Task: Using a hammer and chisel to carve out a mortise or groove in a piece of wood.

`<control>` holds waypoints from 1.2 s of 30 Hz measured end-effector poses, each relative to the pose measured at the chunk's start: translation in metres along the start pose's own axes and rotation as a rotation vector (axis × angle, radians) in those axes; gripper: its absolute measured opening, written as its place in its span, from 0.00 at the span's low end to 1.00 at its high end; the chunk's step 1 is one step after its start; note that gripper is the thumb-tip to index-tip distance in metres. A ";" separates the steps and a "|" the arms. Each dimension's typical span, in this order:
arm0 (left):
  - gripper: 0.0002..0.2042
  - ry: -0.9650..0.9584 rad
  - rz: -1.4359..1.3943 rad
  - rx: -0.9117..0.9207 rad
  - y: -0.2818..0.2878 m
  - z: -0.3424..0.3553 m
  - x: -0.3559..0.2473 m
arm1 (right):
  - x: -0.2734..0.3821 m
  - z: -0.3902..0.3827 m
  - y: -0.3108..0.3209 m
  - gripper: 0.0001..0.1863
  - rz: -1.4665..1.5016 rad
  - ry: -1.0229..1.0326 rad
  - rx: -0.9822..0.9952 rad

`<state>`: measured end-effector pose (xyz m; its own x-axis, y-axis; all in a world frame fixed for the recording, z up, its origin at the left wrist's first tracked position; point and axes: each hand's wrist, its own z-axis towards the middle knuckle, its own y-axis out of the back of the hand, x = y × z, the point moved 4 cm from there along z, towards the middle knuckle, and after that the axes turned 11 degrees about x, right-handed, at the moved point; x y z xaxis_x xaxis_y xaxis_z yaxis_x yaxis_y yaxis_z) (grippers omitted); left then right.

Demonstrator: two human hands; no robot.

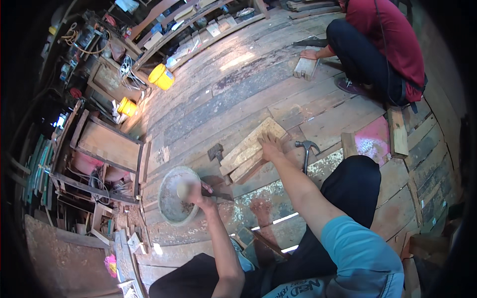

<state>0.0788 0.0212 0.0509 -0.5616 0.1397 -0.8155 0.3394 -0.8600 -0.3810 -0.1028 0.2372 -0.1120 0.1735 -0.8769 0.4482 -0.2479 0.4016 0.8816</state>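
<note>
My left hand [197,194] is over a round grey basin [166,204], fingers closed around a small, round, tan cup-like thing [184,190] that is blurred. My right hand [270,145] lies with fingers spread on a thick wooden block [251,144], pressing its top. Along the block's near side runs a second length of wood [244,171]. A claw hammer [306,151] rests on the floor just right of my right hand. Left of the block is a dark, square-headed tool [215,152]. Beside the basin, a dark flat blade [220,195] is partly hidden by my left hand.
A co-worker in a red top [382,44] squats at the upper right, one hand on a pale wooden block [305,68]. Two yellow buckets [162,77] stand at the left, near wooden frames [110,144]. A pink patch [372,140] and short boards [397,133] lie right.
</note>
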 end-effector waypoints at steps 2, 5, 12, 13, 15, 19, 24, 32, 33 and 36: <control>0.08 0.007 0.049 -0.042 0.005 0.001 0.000 | 0.010 -0.002 0.003 0.30 -0.018 0.053 0.008; 0.08 0.011 0.029 -0.034 0.019 0.007 0.002 | 0.020 -0.016 0.000 0.25 -0.252 0.023 0.005; 0.09 -0.035 0.037 -0.013 0.025 0.010 -0.001 | 0.035 -0.058 -0.039 0.40 0.356 -0.136 -0.016; 0.08 -0.034 0.055 -0.024 0.025 0.009 0.003 | 0.032 -0.053 -0.051 0.41 0.564 -0.258 0.002; 0.08 -0.017 0.082 -0.035 0.016 0.007 0.006 | 0.016 -0.039 -0.073 0.43 0.765 -0.385 0.011; 0.07 0.029 0.057 -0.007 0.016 0.001 0.013 | 0.005 -0.024 -0.096 0.36 1.000 -0.371 0.205; 0.07 0.042 0.089 0.037 0.019 -0.001 0.017 | 0.017 -0.035 -0.092 0.27 1.407 -0.257 0.308; 0.07 0.015 0.072 -0.018 0.010 -0.004 0.015 | 0.007 -0.037 -0.092 0.33 1.082 -0.198 0.290; 0.07 0.011 0.074 0.008 0.009 -0.004 0.019 | 0.003 -0.038 -0.097 0.33 1.082 -0.199 0.288; 0.07 0.027 0.073 0.026 0.007 -0.005 0.022 | -0.006 -0.041 -0.095 0.34 0.680 -0.301 0.102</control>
<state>0.0728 0.0203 0.0279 -0.5156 0.0892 -0.8522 0.3589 -0.8806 -0.3093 -0.0418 0.2153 -0.1926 -0.3139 -0.4846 0.8165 -0.2975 0.8669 0.4001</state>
